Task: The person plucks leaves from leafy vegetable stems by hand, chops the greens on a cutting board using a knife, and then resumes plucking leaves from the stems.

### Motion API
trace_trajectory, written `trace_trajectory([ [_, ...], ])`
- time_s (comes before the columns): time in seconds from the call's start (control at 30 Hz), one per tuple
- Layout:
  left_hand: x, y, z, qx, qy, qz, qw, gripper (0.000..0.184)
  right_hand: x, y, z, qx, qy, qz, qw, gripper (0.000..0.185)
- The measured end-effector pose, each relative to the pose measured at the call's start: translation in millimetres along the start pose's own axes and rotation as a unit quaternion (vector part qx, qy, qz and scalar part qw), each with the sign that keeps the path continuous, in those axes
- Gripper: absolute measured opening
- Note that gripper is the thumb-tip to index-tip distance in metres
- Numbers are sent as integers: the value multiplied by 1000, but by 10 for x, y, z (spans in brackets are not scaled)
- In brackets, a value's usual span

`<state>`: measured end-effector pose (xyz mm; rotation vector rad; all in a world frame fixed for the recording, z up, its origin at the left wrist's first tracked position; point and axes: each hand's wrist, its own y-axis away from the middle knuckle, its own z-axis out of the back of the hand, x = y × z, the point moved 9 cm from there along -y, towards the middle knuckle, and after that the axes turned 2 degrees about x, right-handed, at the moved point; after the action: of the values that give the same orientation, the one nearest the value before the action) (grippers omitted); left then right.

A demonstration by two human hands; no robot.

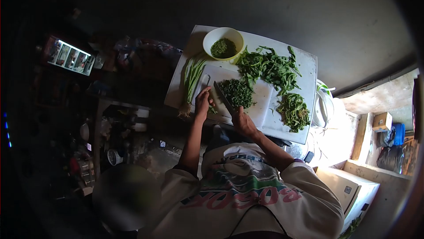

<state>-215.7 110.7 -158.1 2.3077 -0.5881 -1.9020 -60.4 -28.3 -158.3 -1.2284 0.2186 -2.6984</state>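
Observation:
My right hand (243,121) is closed around the handle of a kitchen knife (224,97), its blade slanting up and left along a heap of chopped greens (236,92). The heap lies on a white cutting board (265,95). At the board's left edge is my left hand (203,101), fingers loosely bent and apart, with nothing visible in them. A few green bits (212,110) lie just beside its fingers. Left of the board, a bunch of green onions (192,80) lies with its roots toward me.
A pale yellow bowl (205,40) containing chopped greens (223,48) stands at the table's far side. Leafy stems (271,67) spread behind the board, and another leafy pile (293,112) lies right. The white table (304,69) backs onto a dark wall (274,9).

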Motion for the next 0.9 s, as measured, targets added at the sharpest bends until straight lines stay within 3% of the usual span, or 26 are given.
trace_trajectory([
  [0.03,62,-6,66,2,-12,4,1000,33,27,-20,-51,2,1,-9,1000,49],
  [0.1,156,-32,211,-12,-26,4,1000,33,73,-28,-115,21,-13,-15,1000,51],
  [0.17,258,-69,314,2,-212,3,977,31,62,9,-179,46,-27,-16,998,53],
  [0.2,364,-215,409,-5,-346,-98,933,29,48,52,-196,38,-23,9,999,48],
  [0.23,233,-60,336,-25,-279,-19,960,25,-2,103,-233,30,-20,35,999,43],
  [0.27,199,-76,309,-37,-300,-116,946,21,-365,165,-428,46,-25,-36,998,33],
  [0.3,183,-74,294,-48,-320,-212,922,17,-267,125,-417,54,-28,-26,998,33],
  [0.37,188,-47,260,-65,-347,-196,915,14,-412,145,-294,64,-10,-196,978,26],
  [0.43,236,-66,204,-76,-368,-180,909,12,-321,150,-194,49,-6,-141,989,25],
  [0.5,179,-68,89,-66,-394,-218,890,10,-290,142,-108,47,-2,-122,991,27],
  [0.63,354,-64,49,-114,-391,-196,892,10,-92,59,8,105,-80,-117,984,31],
  [0.7,624,-161,110,-160,-382,-214,885,10,45,5,174,78,37,-147,985,32],
  [0.73,634,-146,101,-169,-424,-224,861,11,89,17,179,79,39,-100,991,41],
  [0.9,669,-118,114,-209,-468,-237,826,17,184,77,219,102,66,-76,990,64],
])
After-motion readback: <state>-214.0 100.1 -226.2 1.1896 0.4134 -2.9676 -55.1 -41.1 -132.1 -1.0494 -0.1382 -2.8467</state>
